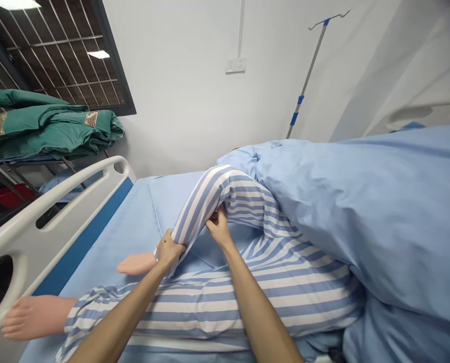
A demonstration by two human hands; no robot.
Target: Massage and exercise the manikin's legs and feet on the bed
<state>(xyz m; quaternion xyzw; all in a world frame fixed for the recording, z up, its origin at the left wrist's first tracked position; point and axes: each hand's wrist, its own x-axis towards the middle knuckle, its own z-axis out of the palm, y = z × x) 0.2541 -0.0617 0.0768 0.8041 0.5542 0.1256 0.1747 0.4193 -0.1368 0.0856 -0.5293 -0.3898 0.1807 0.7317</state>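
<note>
Striped trouser leg (pixel 196 206), bent
My left hand (pixel 168 247) clamps its shin, right hand (pixel 219 229) pinches near the knee; far left, red tub (pixel 12 196), contents unclear.

No readable lettering, numbers, labels or signs show on the bed, clothing or wall.

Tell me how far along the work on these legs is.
Looks done: quilt back, far knee raised. In hand: left hand grips that shin, right hand is beneath the knee. Perhaps left: near leg, lying flat, no hand on it.
</note>
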